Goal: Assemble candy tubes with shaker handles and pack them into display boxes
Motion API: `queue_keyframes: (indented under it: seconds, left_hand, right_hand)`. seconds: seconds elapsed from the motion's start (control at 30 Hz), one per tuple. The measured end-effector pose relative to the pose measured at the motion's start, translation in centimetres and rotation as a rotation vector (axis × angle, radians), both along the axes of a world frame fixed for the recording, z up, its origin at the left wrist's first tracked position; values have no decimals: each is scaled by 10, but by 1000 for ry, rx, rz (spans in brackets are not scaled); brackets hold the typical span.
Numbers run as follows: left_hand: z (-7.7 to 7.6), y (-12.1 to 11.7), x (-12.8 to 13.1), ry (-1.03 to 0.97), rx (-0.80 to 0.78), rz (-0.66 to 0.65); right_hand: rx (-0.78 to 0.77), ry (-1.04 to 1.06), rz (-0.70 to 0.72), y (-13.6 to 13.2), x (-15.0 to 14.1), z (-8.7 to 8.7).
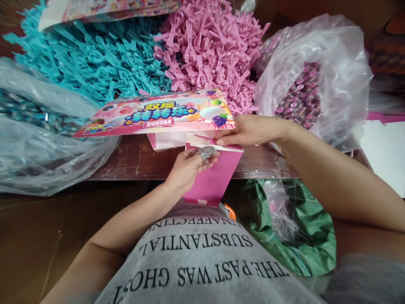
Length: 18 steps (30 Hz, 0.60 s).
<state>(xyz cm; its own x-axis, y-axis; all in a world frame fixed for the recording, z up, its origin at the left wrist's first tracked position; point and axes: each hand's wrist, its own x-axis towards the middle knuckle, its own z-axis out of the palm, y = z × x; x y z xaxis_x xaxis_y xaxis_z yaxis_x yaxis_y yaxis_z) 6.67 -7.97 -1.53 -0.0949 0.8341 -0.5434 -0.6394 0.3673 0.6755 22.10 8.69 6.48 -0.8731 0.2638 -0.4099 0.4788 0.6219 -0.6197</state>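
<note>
A pink cardboard display box (218, 173) with a printed, fruit-patterned header panel (164, 112) stands part folded at the table's front edge. My left hand (191, 164), with a wide silver ring on one finger, closes on the near pink panel at its upper edge. Across from it, my right hand (243, 131) has its fingers pressed together on the box's flaps, just below the right end of the header. White inner cardboard shows under the header. The right fingertips are partly hidden among the flaps.
Behind the box lie heaps of turquoise plastic pieces (104, 63) and pink plastic pieces (205, 50). Clear bags of small wrapped items flank them, one bag (341, 76) at right, another (47, 156) at left. A green sack (316, 245) hangs open below the brown table (126, 164).
</note>
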Motion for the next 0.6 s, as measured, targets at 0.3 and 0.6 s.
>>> queue_keyframes:
  seconds: [0.3,0.6]
  left_hand:
    - [6,-4,-10,-23,-36,-1]
    - [-3,-11,-15,-13,64,-18]
  right_hand:
    - [24,-45,-141,0,-3,1]
    - [-154,-26,-191,-4,-11,3]
